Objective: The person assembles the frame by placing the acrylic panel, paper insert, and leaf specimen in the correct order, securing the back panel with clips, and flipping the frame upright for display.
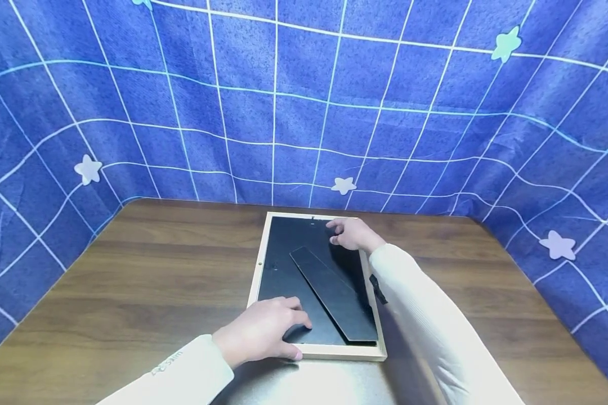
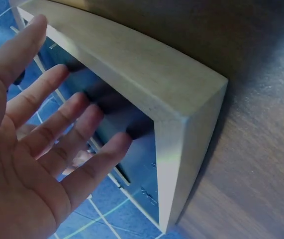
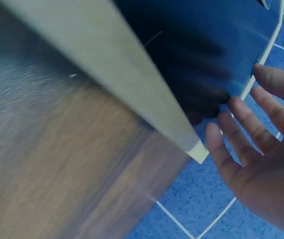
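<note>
A picture frame [image 1: 342,351] lies back side up on the wooden table [image 1: 182,270], its long axis running away from the person. On its black backing board [image 1: 286,242], the easel stand [image 1: 334,292] slants from the near right corner toward the far left, narrower end far. The left hand [image 1: 268,326], fingers loosely spread, has its thumb at the near rail; the right hand [image 1: 354,233] spreads relaxed fingers over the far right part. Neither grips anything; whether the right fingertips touch, I cannot tell.
</note>
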Demonstrator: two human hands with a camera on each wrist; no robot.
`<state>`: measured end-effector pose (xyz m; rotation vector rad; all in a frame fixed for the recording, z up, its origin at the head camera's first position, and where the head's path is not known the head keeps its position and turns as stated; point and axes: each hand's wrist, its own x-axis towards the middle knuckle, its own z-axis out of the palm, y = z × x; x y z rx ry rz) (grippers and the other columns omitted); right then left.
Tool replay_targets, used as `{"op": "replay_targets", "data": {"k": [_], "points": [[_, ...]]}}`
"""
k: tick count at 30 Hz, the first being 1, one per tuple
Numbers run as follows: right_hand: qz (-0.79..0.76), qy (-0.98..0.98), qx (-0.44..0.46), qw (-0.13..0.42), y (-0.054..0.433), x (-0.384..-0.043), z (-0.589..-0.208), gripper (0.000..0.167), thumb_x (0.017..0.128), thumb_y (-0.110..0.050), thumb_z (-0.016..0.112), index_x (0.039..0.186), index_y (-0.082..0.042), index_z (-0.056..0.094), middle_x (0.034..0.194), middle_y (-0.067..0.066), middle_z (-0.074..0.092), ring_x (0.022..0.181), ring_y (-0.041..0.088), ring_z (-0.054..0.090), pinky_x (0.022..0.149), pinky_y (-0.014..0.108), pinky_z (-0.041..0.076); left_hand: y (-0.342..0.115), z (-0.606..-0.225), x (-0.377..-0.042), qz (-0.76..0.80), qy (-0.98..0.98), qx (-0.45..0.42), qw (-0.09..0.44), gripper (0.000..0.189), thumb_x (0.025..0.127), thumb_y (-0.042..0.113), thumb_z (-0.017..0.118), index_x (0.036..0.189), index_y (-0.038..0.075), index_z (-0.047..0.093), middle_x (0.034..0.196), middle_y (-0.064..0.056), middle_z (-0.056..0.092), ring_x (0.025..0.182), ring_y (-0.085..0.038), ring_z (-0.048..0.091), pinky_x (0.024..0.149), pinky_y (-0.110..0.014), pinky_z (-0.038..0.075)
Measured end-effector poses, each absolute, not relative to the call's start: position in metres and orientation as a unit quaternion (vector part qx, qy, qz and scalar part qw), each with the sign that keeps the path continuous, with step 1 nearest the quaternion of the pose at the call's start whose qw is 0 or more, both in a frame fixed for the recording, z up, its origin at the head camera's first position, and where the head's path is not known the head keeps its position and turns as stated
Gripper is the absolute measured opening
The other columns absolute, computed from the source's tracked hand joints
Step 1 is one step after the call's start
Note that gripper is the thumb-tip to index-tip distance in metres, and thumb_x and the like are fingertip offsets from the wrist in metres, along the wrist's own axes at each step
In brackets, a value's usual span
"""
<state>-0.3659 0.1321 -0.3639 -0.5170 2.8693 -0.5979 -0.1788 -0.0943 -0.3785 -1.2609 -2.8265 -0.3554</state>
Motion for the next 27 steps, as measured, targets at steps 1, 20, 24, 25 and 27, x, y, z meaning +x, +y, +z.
{"op": "replay_targets", "data": {"k": [1, 20, 24, 25, 27], "points": [[-0.19, 0.963, -0.17, 0.087, 0.13, -0.369, -0.364, 0.042, 0.097, -0.014, 0.067, 0.138, -0.007, 0.062, 0.122, 0.017, 0.067, 0.116, 0.033, 0.062, 0.104, 0.043, 0.047, -0.094, -0.379, -0.179, -0.111, -0.908, -0.405, 0.015, 0.04, 0.073, 0.036, 0.09, 0.107, 0.021, 0.075, 0.096, 0.008, 0.06, 0.091, -0.012, 0.064, 0.078, -0.029, 0.055], [-0.066, 0.983, -0.124, 0.119, 0.092, -0.381, -0.366, 0.064, 0.098, -0.022, 0.054, 0.159, -0.027, 0.038, 0.157, 0.015, 0.036, 0.142, 0.04, 0.038, 0.109, 0.051, 0.042, -0.094, -0.382, -0.178, -0.125, -0.916, -0.382, 0.008, 0.039, 0.074, 0.031, 0.09, 0.109, 0.023, 0.075, 0.098, 0.009, 0.061, 0.093, -0.011, 0.064, 0.076, -0.031, 0.056], [-0.066, 0.983, -0.119, 0.121, 0.09, -0.383, -0.367, 0.068, 0.095, -0.021, 0.052, 0.16, -0.03, 0.035, 0.158, 0.015, 0.034, 0.142, 0.04, 0.037, 0.108, 0.052, 0.043, -0.102, -0.382, -0.179, -0.154, -0.923, -0.353, 0.014, 0.05, 0.076, 0.028, 0.088, 0.123, 0.018, 0.072, 0.113, 0.0, 0.066, 0.104, -0.019, 0.066, 0.084, -0.039, 0.057], [-0.066, 0.983, -0.118, 0.121, 0.09, -0.384, -0.367, 0.069, 0.094, -0.02, 0.052, 0.16, -0.03, 0.035, 0.159, 0.015, 0.033, 0.143, 0.04, 0.036, 0.108, 0.052, 0.043, -0.105, -0.382, -0.18, -0.159, -0.927, -0.338, 0.019, 0.057, 0.076, 0.029, 0.088, 0.128, 0.015, 0.069, 0.119, -0.005, 0.066, 0.107, -0.024, 0.066, 0.087, -0.043, 0.057], [-0.067, 0.983, -0.119, 0.119, 0.09, -0.385, -0.368, 0.07, 0.093, -0.02, 0.052, 0.16, -0.031, 0.035, 0.16, 0.015, 0.032, 0.143, 0.04, 0.035, 0.108, 0.053, 0.043, -0.111, -0.381, -0.182, -0.169, -0.94, -0.296, 0.011, 0.072, 0.076, 0.034, 0.089, 0.138, 0.01, 0.061, 0.132, -0.015, 0.061, 0.119, -0.035, 0.062, 0.096, -0.053, 0.052]]}}
